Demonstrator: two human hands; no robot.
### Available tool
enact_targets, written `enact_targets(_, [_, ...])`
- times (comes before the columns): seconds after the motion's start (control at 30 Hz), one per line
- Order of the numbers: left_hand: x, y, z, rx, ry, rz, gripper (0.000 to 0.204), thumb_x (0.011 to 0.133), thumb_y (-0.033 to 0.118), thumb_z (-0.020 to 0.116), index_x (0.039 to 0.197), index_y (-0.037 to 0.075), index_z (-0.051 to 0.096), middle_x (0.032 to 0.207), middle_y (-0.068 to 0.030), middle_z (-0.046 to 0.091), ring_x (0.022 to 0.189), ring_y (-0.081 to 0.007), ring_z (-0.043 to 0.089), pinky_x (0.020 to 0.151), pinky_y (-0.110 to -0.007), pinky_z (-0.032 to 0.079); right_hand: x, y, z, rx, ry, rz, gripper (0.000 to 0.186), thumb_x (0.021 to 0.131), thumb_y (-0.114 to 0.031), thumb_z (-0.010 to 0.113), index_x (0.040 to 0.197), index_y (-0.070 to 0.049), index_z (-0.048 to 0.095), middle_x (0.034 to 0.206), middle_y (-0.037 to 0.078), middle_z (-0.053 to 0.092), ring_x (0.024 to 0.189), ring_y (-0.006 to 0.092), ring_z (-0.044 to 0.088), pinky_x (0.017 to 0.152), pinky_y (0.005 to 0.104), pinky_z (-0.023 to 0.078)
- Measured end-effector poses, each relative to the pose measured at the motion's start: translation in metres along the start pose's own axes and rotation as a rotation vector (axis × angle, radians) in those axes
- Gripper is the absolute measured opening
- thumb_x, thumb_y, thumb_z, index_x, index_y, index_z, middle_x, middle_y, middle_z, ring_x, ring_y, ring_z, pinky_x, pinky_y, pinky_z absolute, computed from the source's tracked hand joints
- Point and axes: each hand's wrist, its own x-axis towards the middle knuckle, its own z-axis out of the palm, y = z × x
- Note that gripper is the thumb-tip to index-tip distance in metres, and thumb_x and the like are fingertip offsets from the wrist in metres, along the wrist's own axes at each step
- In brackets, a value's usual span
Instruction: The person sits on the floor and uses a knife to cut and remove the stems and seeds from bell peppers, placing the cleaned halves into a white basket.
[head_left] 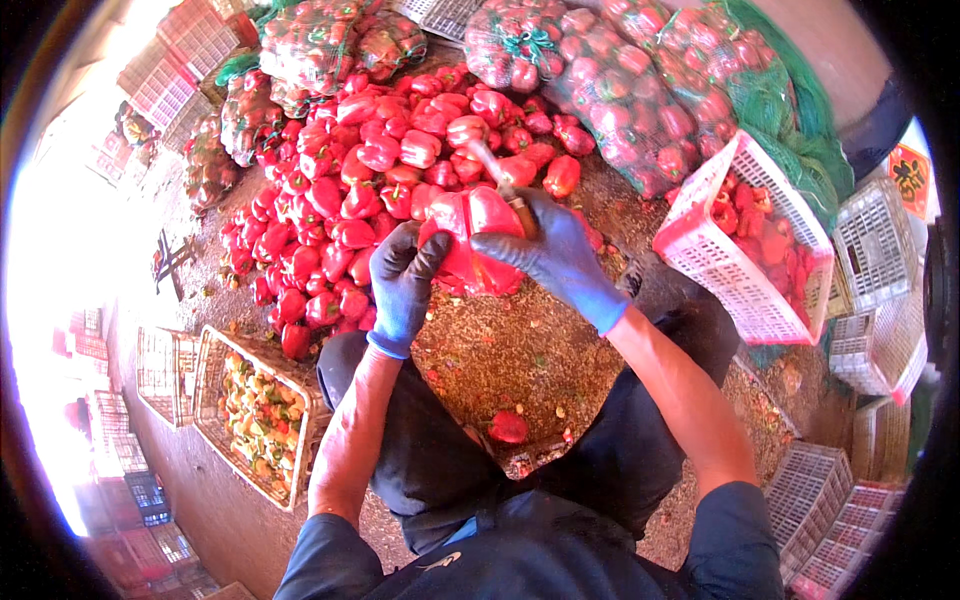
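Between my two gloved hands, above the gap between my knees, is a large red bell pepper (470,232) with a line running down its side. My left hand (403,283), in a blue glove with dark fingers, grips its left side with thumb and fingers. My right hand (562,258), gloved alike, has its fingers wrapped round the handle of a knife (488,163); its blade points up and away to the left. The right thumb lies against the pepper's right side. Just beyond my hands spreads a big heap of red bell peppers (355,200).
Net sacks of peppers (620,95) line the far side. To the right stands a pink-white crate (700,250) holding red peppers; to the left, a crate (212,400) contains cut yellowish-green scraps. One red piece (508,427) lies on the floor between my legs. Stacked crates (880,240) stand far right.
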Motion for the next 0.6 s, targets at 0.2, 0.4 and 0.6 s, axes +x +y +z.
enact_targets(0.2, [0.002,-0.02,-0.003,-0.729,-0.111,-0.273,0.009,0.094,0.007,0.073,0.102,0.007,0.07,0.101,-0.0006,0.072,0.096,-0.0118,0.067,0.09,-0.031,0.055,-0.01,-0.005,-0.01,0.308,-0.15,0.239,0.056,0.086,-0.038,0.083,0.124,0.001,0.068,0.108,0.005,0.073,0.092,0.01,0.066,0.08,0.0294,0.056])
enact_targets(0.4, [-0.001,-0.035,-0.021,-0.863,-0.113,-0.405,0.041,0.102,0.04,0.064,0.13,0.011,0.063,0.129,-0.0071,0.068,0.119,-0.0226,0.065,0.098,-0.042,0.057,-0.013,-0.028,-0.001,0.644,-0.139,0.294,0.048,0.087,-0.028,0.082,0.123,0.001,0.068,0.11,0.006,0.072,0.094,0.0108,0.067,0.085,0.0304,0.056])
enact_targets(0.6, [-0.013,-0.007,0.0,-0.444,-0.081,-0.553,0.092,0.091,0.079,0.049,0.151,0.009,0.044,0.138,-0.0102,0.06,0.118,-0.0258,0.063,0.097,-0.053,0.056,-0.011,-0.007,-0.005,0.259,0.08,0.2,0.037,0.088,-0.019,0.081,0.117,0.0,0.068,0.106,0.004,0.072,0.091,0.0093,0.064,0.083,0.0298,0.055])
